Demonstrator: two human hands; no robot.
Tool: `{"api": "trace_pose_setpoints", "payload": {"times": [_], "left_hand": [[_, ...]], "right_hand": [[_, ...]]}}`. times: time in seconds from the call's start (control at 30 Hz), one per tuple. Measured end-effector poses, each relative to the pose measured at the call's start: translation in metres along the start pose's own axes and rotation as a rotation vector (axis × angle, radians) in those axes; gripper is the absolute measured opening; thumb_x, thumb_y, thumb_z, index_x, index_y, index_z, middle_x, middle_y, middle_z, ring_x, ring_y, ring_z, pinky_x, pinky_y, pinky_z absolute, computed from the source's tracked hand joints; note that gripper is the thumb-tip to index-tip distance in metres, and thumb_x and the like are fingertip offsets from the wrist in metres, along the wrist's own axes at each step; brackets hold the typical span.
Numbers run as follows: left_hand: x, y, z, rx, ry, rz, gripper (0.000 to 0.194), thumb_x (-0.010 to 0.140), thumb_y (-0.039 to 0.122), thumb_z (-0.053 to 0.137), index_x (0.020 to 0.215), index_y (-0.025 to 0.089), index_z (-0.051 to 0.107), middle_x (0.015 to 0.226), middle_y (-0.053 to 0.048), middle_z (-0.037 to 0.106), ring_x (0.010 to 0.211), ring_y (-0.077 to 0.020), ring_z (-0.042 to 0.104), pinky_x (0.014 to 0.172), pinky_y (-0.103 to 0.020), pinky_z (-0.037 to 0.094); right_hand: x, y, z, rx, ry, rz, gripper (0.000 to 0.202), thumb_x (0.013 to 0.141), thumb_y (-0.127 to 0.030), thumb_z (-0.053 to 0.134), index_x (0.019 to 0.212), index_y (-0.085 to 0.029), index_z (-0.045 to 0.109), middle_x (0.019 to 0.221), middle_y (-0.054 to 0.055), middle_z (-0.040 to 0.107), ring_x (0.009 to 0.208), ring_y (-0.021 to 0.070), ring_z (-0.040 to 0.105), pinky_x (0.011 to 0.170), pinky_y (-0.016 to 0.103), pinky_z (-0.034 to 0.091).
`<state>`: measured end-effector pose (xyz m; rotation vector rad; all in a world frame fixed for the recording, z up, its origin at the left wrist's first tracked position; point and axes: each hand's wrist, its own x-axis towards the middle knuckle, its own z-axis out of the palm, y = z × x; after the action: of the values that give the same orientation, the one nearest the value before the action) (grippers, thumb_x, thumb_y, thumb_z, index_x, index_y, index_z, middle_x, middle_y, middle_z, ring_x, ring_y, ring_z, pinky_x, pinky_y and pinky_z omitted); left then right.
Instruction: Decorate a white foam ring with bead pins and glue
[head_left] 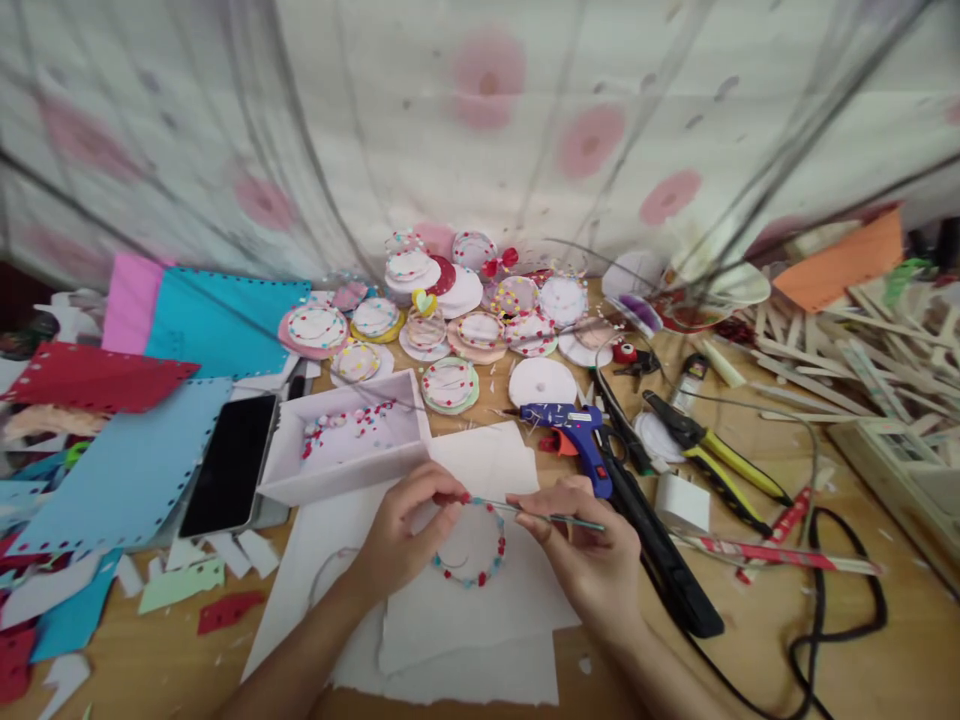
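Between the fingertips of my left hand [412, 525] is the top of a beaded ring [481, 580], strung with red and light-blue beads on thin wire. My right hand [589, 550] is closed in a pinch on a slim greenish stick-like tool [577, 521]; its exact kind is too small to tell. The tool's thin end points left, toward the red bead at my left fingertips. The ring hangs over white paper sheets [450, 640]. Just behind my left hand stands a white box [345, 480] with small red, blue and white beads inside.
A blue glue gun [574, 430], black scissors [626, 495] and yellow-black pliers [720, 460] lie to the right, with a white charger [682, 503] and cables. Bead-trimmed paper discs [476, 337] crowd the back. A phone [229, 465] and coloured sheets [127, 470] lie left.
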<state>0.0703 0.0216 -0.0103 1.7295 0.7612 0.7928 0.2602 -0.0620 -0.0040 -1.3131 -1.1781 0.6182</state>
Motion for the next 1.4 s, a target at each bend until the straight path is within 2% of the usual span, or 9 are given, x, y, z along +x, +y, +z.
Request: {"api": "trace_pose_setpoints", "payload": {"times": [0.33,0.43,0.6,0.7,1.03,1.13,1.23,1.4], "left_hand": [[0.000,0.001,0.005,0.041,0.072,-0.041,0.011,0.088,0.018,0.055,0.081,0.017,0.064,0.080,-0.004,0.060,0.080,-0.0161,0.056,0.073,-0.027,0.046],[0.001,0.002,0.005,0.052,0.086,-0.045,0.012,0.088,0.019,0.055,0.080,0.017,0.064,0.079,-0.004,0.061,0.080,-0.0163,0.057,0.072,-0.027,0.046],[0.002,0.003,0.005,0.055,0.064,-0.035,0.013,0.088,0.016,0.053,0.081,0.017,0.064,0.081,-0.004,0.063,0.081,-0.0156,0.058,0.075,-0.026,0.046],[0.002,0.004,0.006,0.063,0.058,-0.033,0.014,0.088,0.016,0.053,0.080,0.017,0.064,0.080,-0.004,0.063,0.079,-0.0152,0.058,0.074,-0.026,0.046],[0.002,0.004,0.007,0.099,0.068,-0.015,0.013,0.088,0.018,0.054,0.079,0.017,0.063,0.078,-0.004,0.061,0.077,-0.0160,0.057,0.071,-0.027,0.046],[0.003,0.007,0.007,0.095,0.059,-0.016,0.013,0.087,0.017,0.054,0.078,0.017,0.064,0.078,-0.005,0.062,0.076,-0.0160,0.058,0.071,-0.028,0.047],[0.003,0.011,0.005,0.095,0.019,-0.010,0.010,0.084,0.016,0.056,0.085,0.017,0.066,0.083,-0.006,0.063,0.079,-0.0171,0.059,0.071,-0.029,0.049],[0.002,0.012,-0.001,0.112,-0.109,0.047,0.021,0.082,0.009,0.052,0.096,0.018,0.064,0.089,-0.007,0.064,0.083,-0.0174,0.059,0.075,-0.029,0.049]], "right_hand": [[-0.001,-0.001,0.003,-0.067,0.010,-0.039,0.012,0.076,-0.016,0.072,0.084,-0.025,0.071,0.077,0.003,0.074,0.071,0.0205,0.062,0.068,0.037,0.044],[-0.001,-0.002,0.005,-0.033,0.026,0.035,0.007,0.076,-0.020,0.073,0.082,-0.024,0.071,0.078,0.005,0.074,0.072,0.0206,0.062,0.067,0.036,0.047],[-0.001,-0.003,0.006,0.153,0.099,0.227,0.007,0.075,-0.023,0.074,0.081,-0.022,0.070,0.083,0.006,0.074,0.080,0.0213,0.068,0.066,0.032,0.053],[-0.001,-0.002,0.006,0.184,0.094,0.266,0.008,0.074,-0.023,0.075,0.080,-0.022,0.070,0.083,0.006,0.074,0.079,0.0209,0.069,0.066,0.031,0.054],[0.001,-0.003,0.006,0.089,0.087,0.229,0.007,0.072,-0.026,0.076,0.076,-0.022,0.071,0.077,0.006,0.074,0.072,0.0204,0.066,0.060,0.030,0.053],[0.000,-0.003,0.004,0.110,0.108,0.231,0.005,0.073,-0.025,0.075,0.077,-0.023,0.072,0.077,0.005,0.074,0.073,0.0195,0.066,0.062,0.030,0.053],[0.001,-0.003,0.002,0.134,0.157,0.230,0.006,0.073,-0.024,0.075,0.077,-0.022,0.071,0.078,0.005,0.073,0.075,0.0204,0.068,0.067,0.033,0.055],[0.002,-0.003,-0.001,0.083,0.203,0.136,0.006,0.074,-0.021,0.074,0.079,-0.022,0.071,0.082,0.005,0.074,0.078,0.0218,0.068,0.069,0.035,0.053]]}}
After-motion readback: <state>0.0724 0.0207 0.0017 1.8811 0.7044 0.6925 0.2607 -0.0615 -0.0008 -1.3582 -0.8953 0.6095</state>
